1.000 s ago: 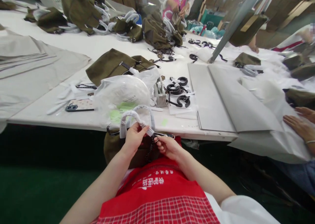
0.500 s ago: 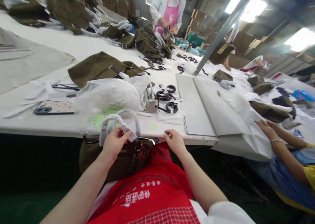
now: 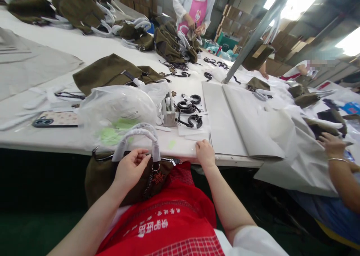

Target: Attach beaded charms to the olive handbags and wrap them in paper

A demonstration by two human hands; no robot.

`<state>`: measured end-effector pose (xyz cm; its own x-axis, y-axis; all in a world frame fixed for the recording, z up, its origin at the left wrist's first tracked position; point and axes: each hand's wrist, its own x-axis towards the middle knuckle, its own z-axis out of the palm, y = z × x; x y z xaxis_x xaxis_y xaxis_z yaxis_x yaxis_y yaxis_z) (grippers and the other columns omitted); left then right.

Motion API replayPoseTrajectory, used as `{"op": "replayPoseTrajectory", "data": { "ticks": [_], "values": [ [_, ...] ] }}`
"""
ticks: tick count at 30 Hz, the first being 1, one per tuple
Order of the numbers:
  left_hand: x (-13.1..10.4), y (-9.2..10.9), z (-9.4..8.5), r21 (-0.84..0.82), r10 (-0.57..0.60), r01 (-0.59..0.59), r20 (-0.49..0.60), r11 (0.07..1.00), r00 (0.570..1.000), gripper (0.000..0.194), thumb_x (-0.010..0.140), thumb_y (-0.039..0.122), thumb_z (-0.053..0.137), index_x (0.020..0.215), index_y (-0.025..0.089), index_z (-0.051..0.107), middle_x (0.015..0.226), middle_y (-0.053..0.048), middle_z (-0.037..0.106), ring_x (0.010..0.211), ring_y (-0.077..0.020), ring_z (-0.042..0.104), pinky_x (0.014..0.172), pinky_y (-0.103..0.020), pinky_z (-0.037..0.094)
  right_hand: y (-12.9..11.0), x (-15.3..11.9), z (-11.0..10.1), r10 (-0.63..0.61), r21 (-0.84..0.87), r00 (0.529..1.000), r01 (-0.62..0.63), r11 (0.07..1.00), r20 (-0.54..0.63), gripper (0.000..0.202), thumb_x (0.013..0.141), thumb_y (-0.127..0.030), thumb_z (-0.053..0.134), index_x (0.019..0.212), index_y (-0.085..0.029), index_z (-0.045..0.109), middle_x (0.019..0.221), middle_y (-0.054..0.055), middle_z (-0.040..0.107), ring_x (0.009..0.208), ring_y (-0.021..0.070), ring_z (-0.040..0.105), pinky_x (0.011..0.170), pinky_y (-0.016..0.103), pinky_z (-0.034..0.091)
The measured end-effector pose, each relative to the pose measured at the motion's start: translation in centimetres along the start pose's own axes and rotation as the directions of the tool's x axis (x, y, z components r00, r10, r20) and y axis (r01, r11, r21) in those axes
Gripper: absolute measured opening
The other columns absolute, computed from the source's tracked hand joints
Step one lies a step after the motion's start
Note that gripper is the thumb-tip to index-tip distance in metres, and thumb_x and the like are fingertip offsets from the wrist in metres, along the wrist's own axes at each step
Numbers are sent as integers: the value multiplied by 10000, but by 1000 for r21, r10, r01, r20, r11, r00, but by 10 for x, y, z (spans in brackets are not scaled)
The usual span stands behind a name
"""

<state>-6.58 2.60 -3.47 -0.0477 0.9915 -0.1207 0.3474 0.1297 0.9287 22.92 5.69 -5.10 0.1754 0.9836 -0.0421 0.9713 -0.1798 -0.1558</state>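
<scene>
An olive-green handbag (image 3: 104, 184) rests against the table edge in front of me. Its two handles (image 3: 154, 141) stand up in pale plastic wrap, and a beaded charm hangs beside its zipper (image 3: 171, 160). Beside the base of the near handle, my left hand (image 3: 131, 169) has its fingers curled in, the thumb close to the fingertips; anything between them is too small to make out. My right hand (image 3: 206, 153) is at the table's front edge, right of the bag. Its fingers are bunched together and their tips hide whatever they may hold.
Behind the bag lie a clear plastic bag (image 3: 118, 102), a phone (image 3: 56, 119), a small grey box (image 3: 168, 111) and coiled black straps (image 3: 194, 121). Grey sheets (image 3: 225, 117) lie to the right. A co-worker's hand (image 3: 333, 145) works at far right; another person stands across the table.
My left hand has come away from the handle wrap it was pinching. My right hand has moved slightly right and up onto the table edge. The co-worker's hands at right have moved away.
</scene>
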Motion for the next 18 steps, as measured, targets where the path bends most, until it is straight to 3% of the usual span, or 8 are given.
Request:
{"op": "replayPoseTrajectory", "data": {
  "ticks": [7,14,18],
  "values": [
    [-4,13,16,66,87,-90,57,994,995,330,788,453,613,972,181,651,747,-32,694,655,-176,662,635,-282,550,7,-5,-6,-52,42,997,50,998,58,237,958,-248,460,949,-195,690,1007,106,630,910,210,588,792,302,389],
    [-1,25,33,67,79,-87,112,994,991,286,781,421,609,928,182,663,743,-34,695,646,-175,651,621,-283,546,-1,-12,-9,-106,134,994,107,985,-16,228,945,-252,485,1104,-189,636,1105,97,626,985,217,583,846,301,405],
    [-2,25,36,61,67,-76,140,995,988,280,779,428,609,914,188,662,774,-42,707,673,-185,666,619,-281,551,-5,-7,-6,-116,76,993,113,991,35,211,942,-249,495,1070,-194,652,1095,123,616,1011,237,567,865,324,407]
  ]
}}
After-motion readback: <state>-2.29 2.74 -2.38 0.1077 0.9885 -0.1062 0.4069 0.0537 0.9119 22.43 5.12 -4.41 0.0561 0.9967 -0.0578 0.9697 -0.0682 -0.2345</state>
